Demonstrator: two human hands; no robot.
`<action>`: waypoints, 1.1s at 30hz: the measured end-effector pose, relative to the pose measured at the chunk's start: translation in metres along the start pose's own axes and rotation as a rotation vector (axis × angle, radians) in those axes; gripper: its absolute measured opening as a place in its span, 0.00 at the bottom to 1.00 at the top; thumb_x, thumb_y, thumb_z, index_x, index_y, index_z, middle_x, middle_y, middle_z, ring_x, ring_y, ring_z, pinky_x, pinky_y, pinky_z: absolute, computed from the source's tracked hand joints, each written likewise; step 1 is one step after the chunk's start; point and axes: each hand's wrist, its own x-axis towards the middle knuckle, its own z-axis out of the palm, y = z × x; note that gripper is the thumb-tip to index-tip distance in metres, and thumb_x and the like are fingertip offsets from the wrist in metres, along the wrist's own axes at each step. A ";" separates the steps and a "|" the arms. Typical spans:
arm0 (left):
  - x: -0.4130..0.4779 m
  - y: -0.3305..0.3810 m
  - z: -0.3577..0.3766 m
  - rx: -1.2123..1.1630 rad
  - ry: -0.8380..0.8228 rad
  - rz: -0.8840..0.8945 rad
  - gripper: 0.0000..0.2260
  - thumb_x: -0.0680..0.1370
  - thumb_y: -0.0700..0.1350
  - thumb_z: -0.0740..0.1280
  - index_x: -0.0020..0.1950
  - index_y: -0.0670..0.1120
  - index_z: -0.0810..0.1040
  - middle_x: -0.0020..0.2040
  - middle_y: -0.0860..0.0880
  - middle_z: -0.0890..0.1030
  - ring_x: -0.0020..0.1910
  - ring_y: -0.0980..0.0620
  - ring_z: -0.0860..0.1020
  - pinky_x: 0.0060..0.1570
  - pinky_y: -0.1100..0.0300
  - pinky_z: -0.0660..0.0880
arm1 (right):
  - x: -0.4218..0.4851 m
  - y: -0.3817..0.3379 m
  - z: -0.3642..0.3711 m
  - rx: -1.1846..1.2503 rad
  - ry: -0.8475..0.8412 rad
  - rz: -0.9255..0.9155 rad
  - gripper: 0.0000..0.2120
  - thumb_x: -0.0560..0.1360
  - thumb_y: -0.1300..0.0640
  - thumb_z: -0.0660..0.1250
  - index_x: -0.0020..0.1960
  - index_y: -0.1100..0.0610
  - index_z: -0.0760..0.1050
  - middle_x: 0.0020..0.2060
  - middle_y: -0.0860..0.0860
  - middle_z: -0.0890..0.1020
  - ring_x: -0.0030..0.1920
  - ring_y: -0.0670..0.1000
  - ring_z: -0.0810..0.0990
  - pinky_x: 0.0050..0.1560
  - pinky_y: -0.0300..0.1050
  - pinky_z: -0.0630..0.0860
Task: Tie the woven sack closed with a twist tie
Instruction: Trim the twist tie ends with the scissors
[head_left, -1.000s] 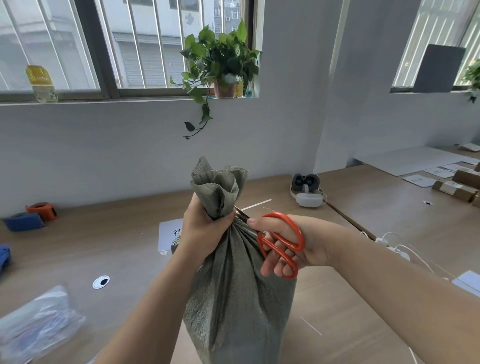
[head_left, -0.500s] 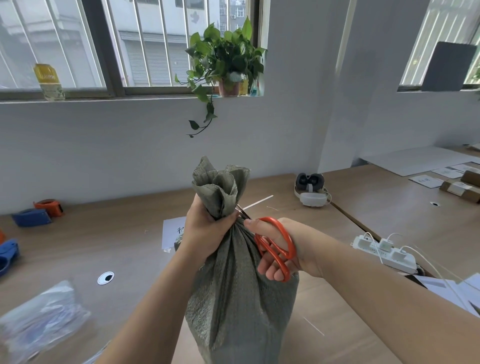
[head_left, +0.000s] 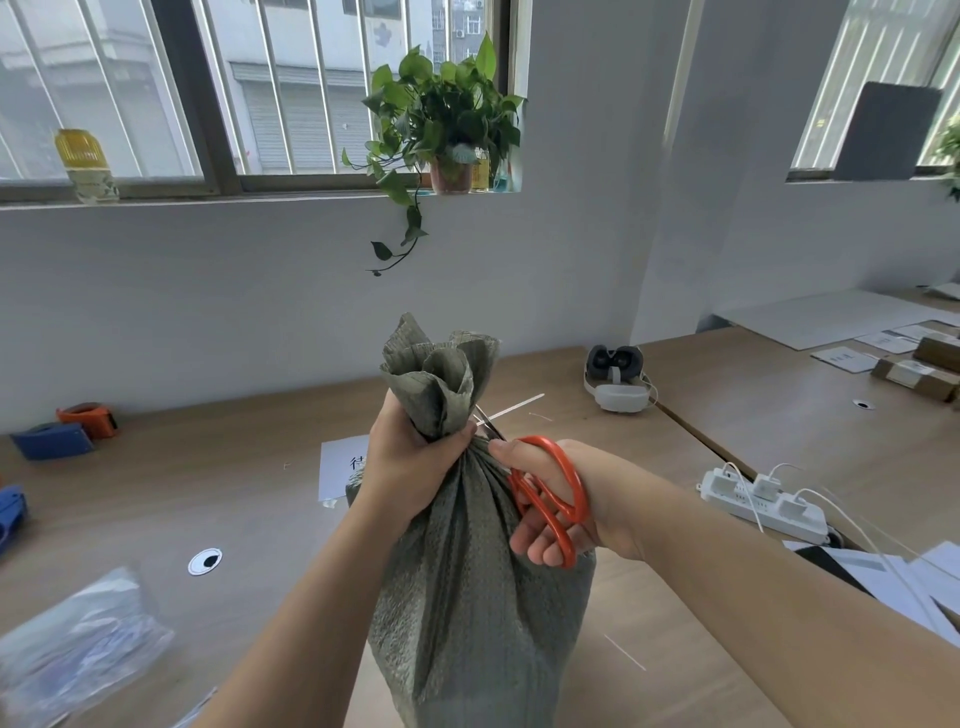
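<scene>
Sack (head_left: 467, 597) stands upright on the wooden table (head_left: 234, 499), grey-green woven fabric, neck gathered and bunched, mouth flaring open above the grip. Left hand (head_left: 410, 462) is clenched tight around the neck, fingers wrapped fully round. Right hand (head_left: 566, 499) has fingers through the orange handles of the scissors (head_left: 545, 488); blades point up and left, tips right at the gathered neck, just beside the left-hand fingers. A thin white strip, looks like the twist tie (head_left: 514, 408), sticks out from the neck toward the right, past the blade tips. Can't tell whether the blades are touching it or whether it's actually wound round the neck; the left hand covers that spot.

Elsewhere on the table: sheet of paper (head_left: 340, 467) behind the sack, power strip (head_left: 763, 506) to the right, headset (head_left: 618, 379) further back, clear plastic bag (head_left: 72, 644) near left.
</scene>
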 end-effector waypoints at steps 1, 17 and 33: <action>0.000 0.000 0.000 -0.004 -0.005 -0.001 0.16 0.66 0.46 0.77 0.49 0.60 0.78 0.48 0.54 0.86 0.51 0.47 0.84 0.58 0.41 0.80 | 0.001 0.000 0.000 -0.001 0.004 -0.001 0.31 0.75 0.35 0.66 0.54 0.65 0.74 0.31 0.62 0.83 0.23 0.53 0.79 0.23 0.39 0.78; 0.003 -0.004 -0.005 0.001 -0.041 0.005 0.17 0.66 0.45 0.78 0.52 0.52 0.78 0.47 0.53 0.85 0.49 0.51 0.84 0.55 0.49 0.81 | 0.009 0.006 0.006 -0.015 0.070 -0.052 0.23 0.76 0.38 0.67 0.42 0.59 0.69 0.21 0.53 0.74 0.18 0.48 0.69 0.20 0.33 0.67; 0.008 -0.012 -0.043 0.009 -0.062 -0.165 0.14 0.71 0.40 0.78 0.55 0.44 0.83 0.50 0.53 0.87 0.49 0.59 0.84 0.53 0.61 0.79 | 0.023 0.033 -0.050 0.203 0.258 -0.247 0.18 0.72 0.51 0.76 0.51 0.63 0.77 0.29 0.57 0.81 0.23 0.51 0.74 0.24 0.39 0.72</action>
